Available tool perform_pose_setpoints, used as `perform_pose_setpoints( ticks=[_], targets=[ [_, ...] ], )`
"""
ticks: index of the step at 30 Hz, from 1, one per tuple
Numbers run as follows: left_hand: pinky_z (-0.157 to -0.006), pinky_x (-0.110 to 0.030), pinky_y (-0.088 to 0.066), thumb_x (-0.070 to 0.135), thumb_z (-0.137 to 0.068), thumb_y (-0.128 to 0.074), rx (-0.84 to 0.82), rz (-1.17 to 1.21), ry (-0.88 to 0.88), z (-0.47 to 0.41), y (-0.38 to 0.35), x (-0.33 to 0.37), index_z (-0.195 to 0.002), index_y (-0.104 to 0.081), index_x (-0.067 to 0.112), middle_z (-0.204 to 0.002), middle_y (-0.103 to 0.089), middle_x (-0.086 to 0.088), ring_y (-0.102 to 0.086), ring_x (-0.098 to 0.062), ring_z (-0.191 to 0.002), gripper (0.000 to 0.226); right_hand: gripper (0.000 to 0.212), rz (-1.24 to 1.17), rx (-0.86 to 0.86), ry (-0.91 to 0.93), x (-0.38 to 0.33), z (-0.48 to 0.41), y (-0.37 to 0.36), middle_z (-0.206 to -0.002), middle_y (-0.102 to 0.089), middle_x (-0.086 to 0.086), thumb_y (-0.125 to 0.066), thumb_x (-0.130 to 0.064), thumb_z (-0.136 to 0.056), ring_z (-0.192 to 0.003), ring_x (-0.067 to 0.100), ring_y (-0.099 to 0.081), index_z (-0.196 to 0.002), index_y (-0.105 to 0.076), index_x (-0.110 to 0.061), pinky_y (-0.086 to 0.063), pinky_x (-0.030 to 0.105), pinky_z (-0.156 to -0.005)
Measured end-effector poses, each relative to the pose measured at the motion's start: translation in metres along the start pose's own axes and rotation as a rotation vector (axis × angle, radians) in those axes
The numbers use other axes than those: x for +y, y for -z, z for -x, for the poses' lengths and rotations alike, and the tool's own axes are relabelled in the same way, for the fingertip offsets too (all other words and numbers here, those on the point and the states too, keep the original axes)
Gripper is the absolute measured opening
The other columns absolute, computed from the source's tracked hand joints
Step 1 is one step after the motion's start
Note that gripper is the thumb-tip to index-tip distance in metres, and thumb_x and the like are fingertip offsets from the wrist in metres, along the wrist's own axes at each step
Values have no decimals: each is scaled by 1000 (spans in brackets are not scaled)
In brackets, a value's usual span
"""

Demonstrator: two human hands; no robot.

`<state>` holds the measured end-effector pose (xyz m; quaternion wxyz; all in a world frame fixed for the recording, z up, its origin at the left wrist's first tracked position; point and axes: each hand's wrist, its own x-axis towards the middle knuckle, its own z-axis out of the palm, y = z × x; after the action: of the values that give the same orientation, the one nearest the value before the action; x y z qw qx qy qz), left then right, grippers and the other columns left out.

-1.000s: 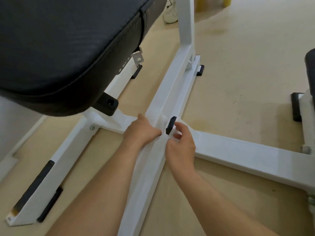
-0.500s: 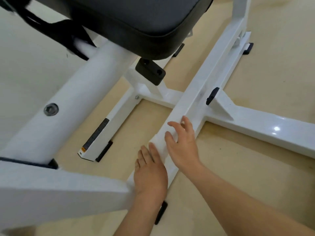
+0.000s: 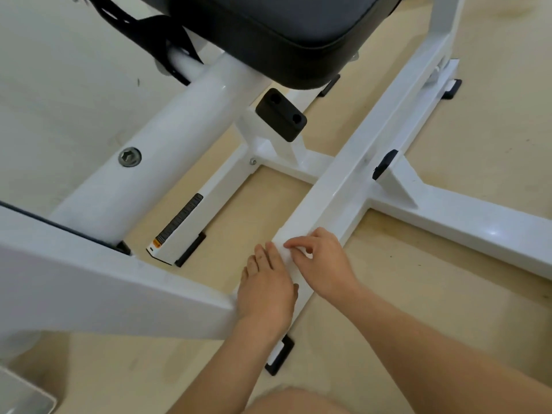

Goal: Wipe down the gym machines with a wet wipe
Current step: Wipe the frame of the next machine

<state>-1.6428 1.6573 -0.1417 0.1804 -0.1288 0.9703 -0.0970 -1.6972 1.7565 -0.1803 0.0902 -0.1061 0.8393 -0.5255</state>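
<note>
The machine's white floor bar [image 3: 358, 162] runs from lower middle to upper right. A white wet wipe [image 3: 286, 259] lies on its near end, hard to tell from the paint. My left hand [image 3: 265, 291] lies flat on the bar with straight fingers, touching the wipe's left edge. My right hand [image 3: 324, 264] sits just right of it on the bar, fingers curled and pinching the wipe.
A black seat pad [image 3: 283, 34] overhangs the frame, with a black rubber stop [image 3: 280, 118] below it. A thick white tube [image 3: 149, 162] crosses at left. A cross bar [image 3: 454, 216] goes right. Black feet [image 3: 279, 355] sit on the beige floor. My knee [image 3: 298, 401] is at the bottom.
Both hands slid along the bar towards me, from the black stop at the junction to the near end. My right fingers went from flat to curled on the wipe.
</note>
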Motion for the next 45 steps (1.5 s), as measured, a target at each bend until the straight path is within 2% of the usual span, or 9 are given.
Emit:
perform_pose_setpoints(
  ticks=[5,11,15,20,25,28,34,40,45],
  targets=[
    [-76,-34,-52,40,-85,-67,204,-159,-46,-30,-8,12,-144,-31,-7,-122,-57,-27,-65,-31,-92,83,35,-476,104,-250,4,2,8,-100,-65,-9,-47,-7,-91,-81,5,-59,-100,-73,-29,-48,21,-76],
    [-96,-40,-45,26,-96,-52,283,-134,-63,-52,4,41,-147,-11,-7,-136,-42,-32,-53,-39,-117,74,17,-795,151,-456,6,-3,26,-88,-68,2,-57,-11,-91,-71,12,-64,-101,-67,-20,-50,18,-63],
    [-114,-38,-31,13,-98,-39,302,-123,-156,-13,-14,11,-150,-6,-6,-153,-16,-33,-26,-38,-142,64,32,-880,-316,-607,18,1,32,-95,-69,3,-72,-41,-83,-81,16,-66,-103,-64,-18,-53,28,-74],
    [-78,-34,-55,29,-87,-34,454,197,-288,21,-30,8,-116,-64,6,-123,-61,-9,-61,-23,-108,47,17,-890,-664,-618,36,9,34,-71,-62,-1,-78,-22,-77,-68,10,-58,-69,-64,-18,-43,22,-63],
    [-52,-24,-31,16,-95,-52,152,960,-23,35,-60,34,-72,-59,15,-61,-49,5,-43,-6,-57,23,11,-756,-436,-744,52,14,37,-75,-66,4,-64,-10,-89,-60,11,-58,-78,-64,-12,-39,20,-52],
    [-54,-25,-39,17,-92,-57,167,1111,123,28,-64,31,-77,-66,22,-61,-60,0,-51,-10,-56,18,11,-694,-327,-736,53,17,30,-74,-64,9,-61,-12,-91,-50,11,-57,-81,-59,-9,-35,19,-43],
    [-55,-25,-37,11,-86,-63,425,744,19,24,-61,20,-94,-58,22,-76,-59,12,-53,-9,-62,14,14,-729,-94,-648,43,14,5,-62,-55,6,-70,-12,-87,-48,12,-47,-83,-57,-9,-39,22,-45],
    [-46,-30,-41,-1,-70,-63,708,448,-327,19,-75,14,-89,-56,18,-79,-55,-3,-49,-19,-67,28,7,-1006,-211,-588,37,5,1,-68,-61,1,-64,-5,-90,-61,14,-59,-86,-61,-8,-53,23,-61],
    [-48,-34,-41,0,-71,-59,538,273,-356,0,-97,14,-78,-67,11,-74,-52,-5,-50,-26,-64,15,16,-870,-52,-734,52,7,-10,-84,-61,9,-60,5,-87,-69,22,-64,-100,-60,-5,-59,33,-74]
  ],
)
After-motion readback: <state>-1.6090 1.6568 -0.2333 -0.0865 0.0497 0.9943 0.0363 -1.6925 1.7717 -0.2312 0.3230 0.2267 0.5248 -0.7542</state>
